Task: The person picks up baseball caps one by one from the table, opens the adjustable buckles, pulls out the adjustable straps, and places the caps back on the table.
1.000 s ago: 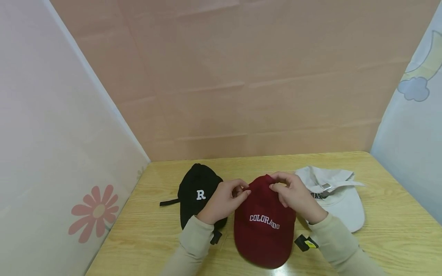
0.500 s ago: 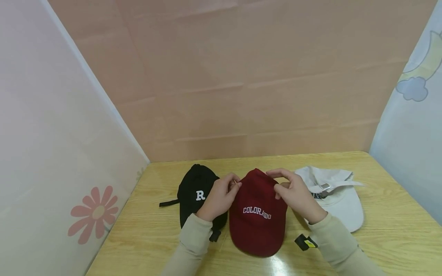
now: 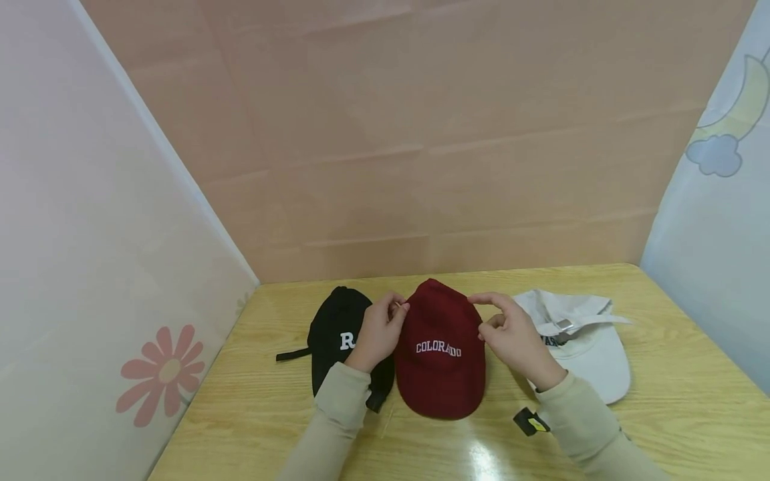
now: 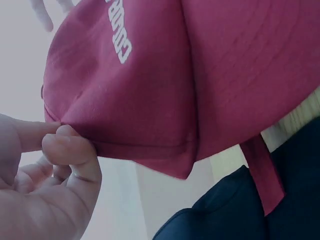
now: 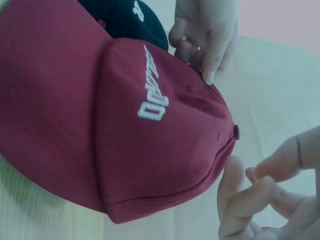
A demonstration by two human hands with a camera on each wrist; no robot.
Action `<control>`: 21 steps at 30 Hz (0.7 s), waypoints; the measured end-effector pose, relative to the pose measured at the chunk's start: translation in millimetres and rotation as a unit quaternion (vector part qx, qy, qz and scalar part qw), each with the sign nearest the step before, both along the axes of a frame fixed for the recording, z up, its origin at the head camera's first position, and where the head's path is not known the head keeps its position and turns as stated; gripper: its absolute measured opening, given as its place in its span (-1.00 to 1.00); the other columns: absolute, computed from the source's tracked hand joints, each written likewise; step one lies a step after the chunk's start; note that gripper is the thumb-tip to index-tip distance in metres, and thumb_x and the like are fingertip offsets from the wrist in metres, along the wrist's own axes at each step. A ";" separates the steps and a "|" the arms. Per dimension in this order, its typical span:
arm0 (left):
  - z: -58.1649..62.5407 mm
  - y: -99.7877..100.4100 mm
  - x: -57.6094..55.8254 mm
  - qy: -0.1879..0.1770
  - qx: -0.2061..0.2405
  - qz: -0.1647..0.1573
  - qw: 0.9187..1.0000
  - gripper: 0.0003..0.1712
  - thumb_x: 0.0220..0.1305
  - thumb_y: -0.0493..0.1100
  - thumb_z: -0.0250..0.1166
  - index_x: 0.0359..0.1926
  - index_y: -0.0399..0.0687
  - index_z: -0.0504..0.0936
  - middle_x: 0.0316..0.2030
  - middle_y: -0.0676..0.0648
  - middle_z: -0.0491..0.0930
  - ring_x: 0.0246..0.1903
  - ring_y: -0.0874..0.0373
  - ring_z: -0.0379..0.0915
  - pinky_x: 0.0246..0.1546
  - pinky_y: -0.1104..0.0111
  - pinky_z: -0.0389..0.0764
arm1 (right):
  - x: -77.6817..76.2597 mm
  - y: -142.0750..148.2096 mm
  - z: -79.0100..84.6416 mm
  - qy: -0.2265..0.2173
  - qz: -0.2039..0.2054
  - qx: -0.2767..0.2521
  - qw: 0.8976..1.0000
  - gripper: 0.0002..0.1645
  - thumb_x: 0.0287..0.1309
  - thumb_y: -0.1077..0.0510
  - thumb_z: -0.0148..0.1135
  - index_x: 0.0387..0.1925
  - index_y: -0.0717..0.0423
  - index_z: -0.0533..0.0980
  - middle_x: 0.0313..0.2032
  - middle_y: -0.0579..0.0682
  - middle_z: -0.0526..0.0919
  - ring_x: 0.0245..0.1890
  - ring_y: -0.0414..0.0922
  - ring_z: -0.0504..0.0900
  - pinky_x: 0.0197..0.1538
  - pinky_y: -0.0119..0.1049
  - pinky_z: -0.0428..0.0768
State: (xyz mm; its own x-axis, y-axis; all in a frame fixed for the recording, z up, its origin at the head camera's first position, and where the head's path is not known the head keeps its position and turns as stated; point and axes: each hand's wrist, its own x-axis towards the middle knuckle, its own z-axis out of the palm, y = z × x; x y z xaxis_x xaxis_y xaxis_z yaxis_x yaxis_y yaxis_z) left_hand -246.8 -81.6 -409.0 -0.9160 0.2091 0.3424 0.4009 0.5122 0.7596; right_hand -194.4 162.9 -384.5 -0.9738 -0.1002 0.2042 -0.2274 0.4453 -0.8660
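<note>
Brings the maroon cap [image 3: 441,387] farther back, just beside the black cap [image 3: 327,347].
Pinches its left edge with the left hand [image 3: 377,332]; no longer grips with the right hand [image 3: 522,339], now with fingers parted at its right edge. Looks nearly in row with the white cap [image 3: 598,367].

Pastel backdrop with wood grain

So the back wall [image 3: 421,133] is a dusty pinkish tan with creases running across it. Left wall [image 3: 90,167] is pale with a big pink flower [image 3: 170,371] low down. Right wall [image 3: 716,234] is pale too, with a yellow moon [image 3: 748,100] and a little blue cloud [image 3: 714,156]. Table [image 3: 240,414] is light wood, far right corner rounded, plus some bright glare [image 3: 483,459] up front.
</note>
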 end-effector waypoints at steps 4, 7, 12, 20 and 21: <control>-2.6 -0.7 -5.4 -0.010 0.012 0.014 1.000 -0.86 0.50 -0.18 0.13 -0.15 -0.15 0.57 -0.53 0.02 0.43 -0.58 0.23 0.28 -0.50 0.42 0.35 | 0.3 -0.2 -2.9 -0.003 0.005 0.010 1.000 -0.42 0.17 0.43 0.06 0.24 0.13 0.45 0.12 0.21 0.43 -0.38 0.08 0.64 -0.53 -0.28 0.48; -5.3 -1.2 -8.9 -0.018 0.020 0.019 0.999 -0.85 0.51 -0.18 0.12 -0.13 -0.16 0.58 -0.52 -0.02 0.47 -0.59 0.23 0.33 -0.51 0.42 0.40 | -0.4 -1.1 -4.5 -0.010 0.008 0.010 1.000 -0.40 0.16 0.43 0.05 0.26 0.15 0.44 0.20 0.19 0.40 -0.36 0.10 0.64 -0.55 -0.27 0.48; -10.6 -1.1 -14.8 -0.033 0.033 0.023 0.999 -0.86 0.50 -0.22 0.12 -0.11 -0.18 0.58 -0.47 -0.08 0.52 -0.57 0.22 0.42 -0.49 0.41 0.50 | -1.7 -2.6 -5.9 -0.022 0.012 0.015 1.000 -0.40 0.15 0.42 0.04 0.26 0.15 0.44 0.24 0.19 0.41 -0.37 0.08 0.62 -0.58 -0.27 0.47; -16.6 1.0 -16.8 -0.064 0.042 0.018 0.997 -0.87 0.44 -0.29 0.17 -0.06 -0.22 0.59 -0.30 -0.10 0.55 -0.49 0.20 0.49 -0.45 0.39 0.54 | -2.5 -2.8 -9.3 -0.023 0.017 0.020 0.999 -0.43 0.16 0.42 0.09 0.24 0.18 0.45 0.22 0.20 0.46 -0.37 0.10 0.63 -0.48 -0.28 0.51; -16.9 0.8 -16.3 -0.063 0.041 0.018 0.997 -0.87 0.43 -0.29 0.19 -0.07 -0.22 0.58 -0.30 -0.10 0.54 -0.50 0.19 0.48 -0.46 0.39 0.53 | -2.6 -2.9 -9.5 -0.024 0.019 0.020 0.999 -0.43 0.17 0.41 0.10 0.25 0.18 0.45 0.22 0.21 0.46 -0.39 0.09 0.62 -0.48 -0.28 0.50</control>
